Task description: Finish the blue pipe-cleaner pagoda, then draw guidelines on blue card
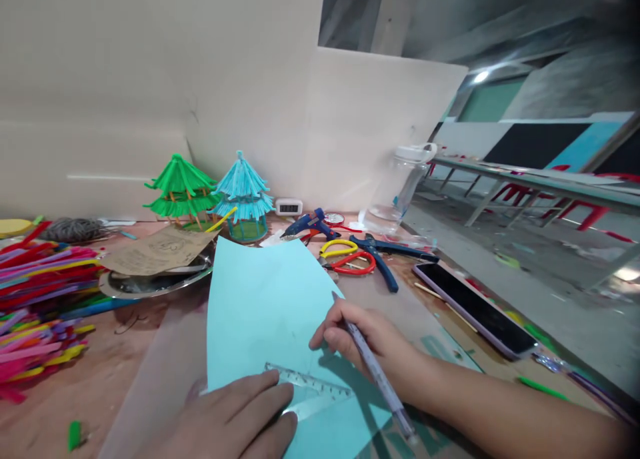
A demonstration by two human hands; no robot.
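Note:
A light blue sheet of paper (260, 299) lies in front of me, its far edge slightly curved. On its near part rests a clear plastic ruler (310, 381) with dark markings; it looks triangular, partly covered by my fingers. My left hand (245, 415) lies flat over the paper and the ruler's left end, fingers stretched out. Above the paper's right side, my right hand (363, 339) is closed around a patterned greyish-purple pencil (375, 372). One end points away past the index finger, the other slants down toward me. Whether it touches the paper I cannot tell.
Pipe cleaners (45, 292) pile up at left beside a metal bowl (155, 284) under brown card. Behind the paper stand green (183, 185) and blue (243, 189) pavilion models, a glue gun (313, 224), scissors (347, 255), pliers (380, 259) and a bottle (397, 189). A phone (475, 309) lies right.

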